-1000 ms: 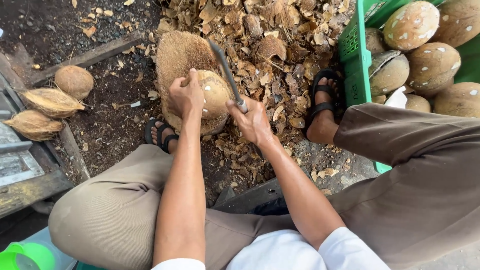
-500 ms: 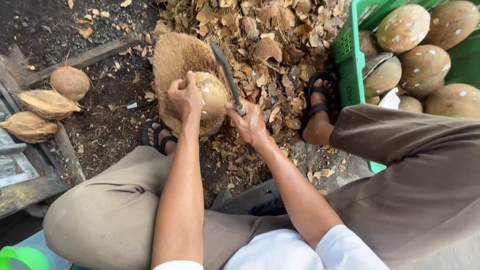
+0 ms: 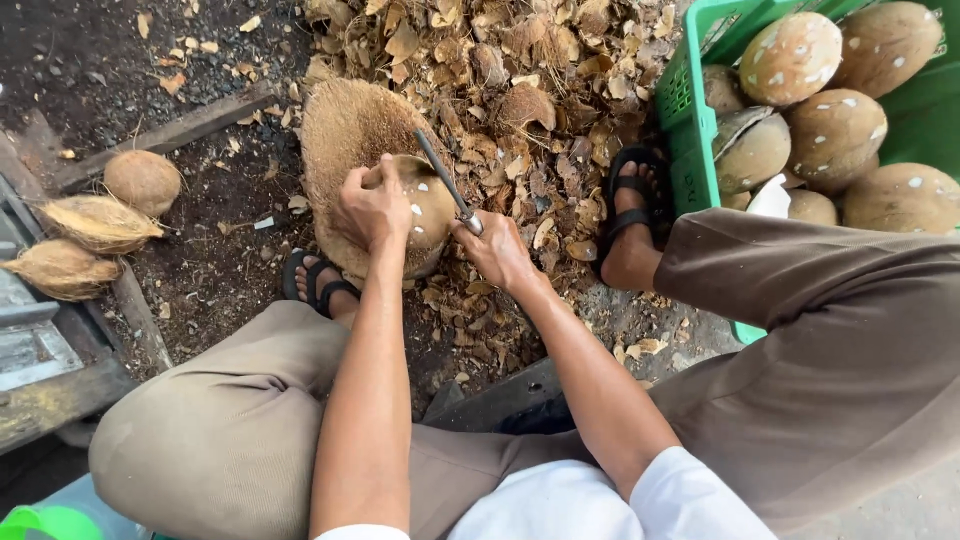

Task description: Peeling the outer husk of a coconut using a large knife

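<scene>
Gripping a round, smooth brown coconut (image 3: 425, 215) near the centre of the frame, the left hand (image 3: 372, 208) curls its fingers over the top and left side of the shell. The coconut sits against a stump-like block (image 3: 345, 135) covered in coarse, hairy fibre, just above and left of it. The right hand (image 3: 497, 250) is wrapped tight around the handle of a knife (image 3: 447, 180), whose long, narrow, dull metal blade slants up and to the left, its flat lying against the coconut's upper right side. The shell looks tan with a few pale flecks.

Dry, curled husk chips (image 3: 520, 70) in brown and yellow heap across the upper middle of the frame and spill down around the hands. At the upper right a green plastic crate (image 3: 690, 110) with slotted walls holds several peeled coconuts (image 3: 835, 125), rounded and tan with white spots. At the left edge lie two pointed, stringy husked pieces (image 3: 95, 222) and one rough round coconut (image 3: 142, 180) on dark soil beside a weathered wooden plank (image 3: 170, 130). Both feet wear black strapped sandals (image 3: 635, 195), one lower left of the coconut, one right of it beside the crate. The bent knees are covered by soft khaki trousers (image 3: 840, 350), filling the lower frame.
</scene>
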